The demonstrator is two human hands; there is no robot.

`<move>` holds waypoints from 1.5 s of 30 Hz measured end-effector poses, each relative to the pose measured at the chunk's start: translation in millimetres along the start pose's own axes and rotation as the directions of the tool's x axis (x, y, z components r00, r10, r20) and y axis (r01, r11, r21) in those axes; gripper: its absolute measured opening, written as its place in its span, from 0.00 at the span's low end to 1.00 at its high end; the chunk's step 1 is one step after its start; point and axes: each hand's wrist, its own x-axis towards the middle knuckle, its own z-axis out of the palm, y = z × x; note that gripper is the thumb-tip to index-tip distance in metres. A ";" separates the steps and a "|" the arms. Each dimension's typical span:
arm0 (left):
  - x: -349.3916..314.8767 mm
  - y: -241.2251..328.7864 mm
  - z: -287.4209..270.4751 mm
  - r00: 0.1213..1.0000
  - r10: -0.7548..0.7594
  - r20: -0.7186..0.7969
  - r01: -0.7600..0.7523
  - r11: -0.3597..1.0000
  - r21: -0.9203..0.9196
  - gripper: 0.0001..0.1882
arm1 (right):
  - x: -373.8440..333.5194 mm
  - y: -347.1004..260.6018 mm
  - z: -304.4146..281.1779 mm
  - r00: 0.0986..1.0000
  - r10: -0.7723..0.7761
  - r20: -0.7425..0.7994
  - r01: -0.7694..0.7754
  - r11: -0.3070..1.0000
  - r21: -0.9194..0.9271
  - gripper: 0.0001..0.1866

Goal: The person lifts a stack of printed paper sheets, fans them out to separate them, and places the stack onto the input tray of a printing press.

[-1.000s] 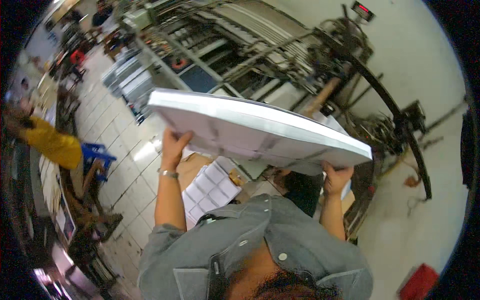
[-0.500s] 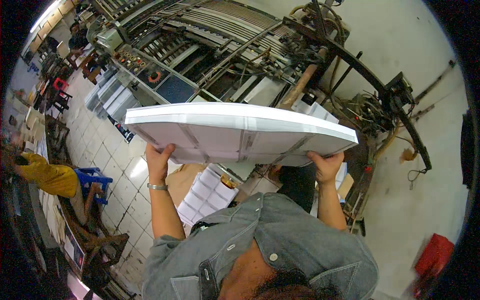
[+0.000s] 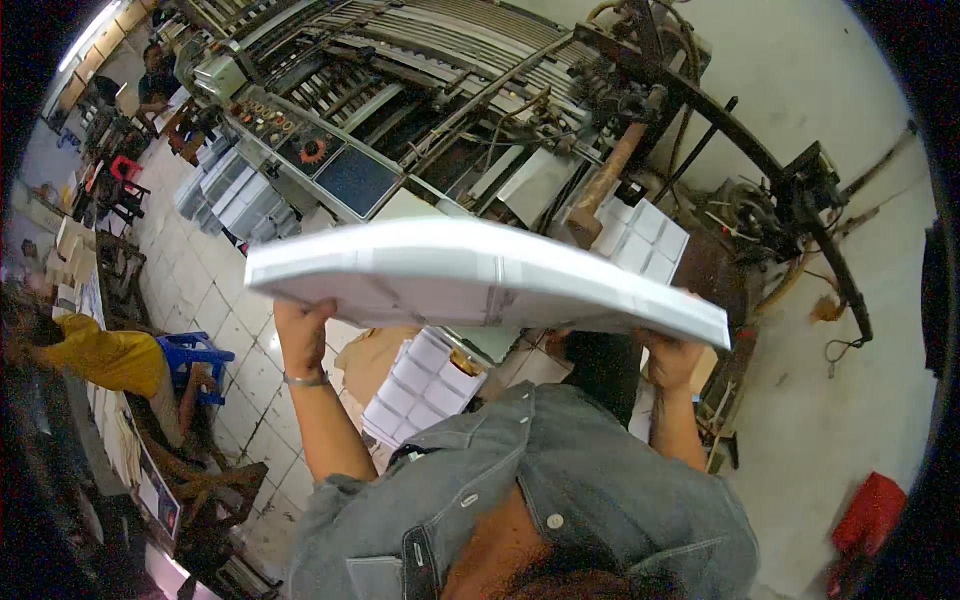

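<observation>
A thick stack of large white paper sheets (image 3: 420, 290) is held up in front of my chest, bowed so its middle arches upward. My left hand (image 3: 303, 330) grips its left end, with the thumb on the near face. At the other end my right hand (image 3: 668, 352) grips the lower corner, its fingers partly hidden behind the blurred sheets. Faint printed panels and lines run across the near face. Below, between the stack and my shirt, a pile of white printed sheets (image 3: 425, 385) lies beside brown cardboard (image 3: 375, 350).
Ahead stands a large paper-handling machine with a button panel (image 3: 275, 125). Another white pile (image 3: 640, 240) sits by its right end, and wrapped bundles (image 3: 235, 190) rest on the floor at left. A person in yellow (image 3: 105, 350) is near a blue stool (image 3: 195, 360).
The paper stack has tilted, its right end dropping and its middle bowing more. Both hands keep their hold, and the right hand has moved slightly down and right.
</observation>
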 end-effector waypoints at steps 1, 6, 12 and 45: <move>-3.5 -9.7 -12.6 0.998 0.060 0.022 -0.062 0.993 0.096 0.31 | 2.0 -5.4 2.0 0.990 -0.076 0.120 0.073 0.997 0.037 0.19; -8.5 -40.0 -43.7 0.814 0.416 0.406 -0.216 0.864 -0.455 0.13 | -13.5 -6.1 -26.7 0.879 -0.183 0.441 0.137 0.981 0.133 0.11; 6.2 -47.3 -69.7 0.551 0.518 0.654 -0.041 0.800 -0.599 0.09 | -19.9 -3.5 -35.8 0.873 -0.176 0.456 0.079 0.972 0.223 0.09; -20.8 111.9 102.8 0.970 0.208 -0.129 -0.212 0.977 -0.012 0.15 | 13.6 -101.6 34.4 0.981 -0.167 -0.103 0.141 0.965 -0.221 0.35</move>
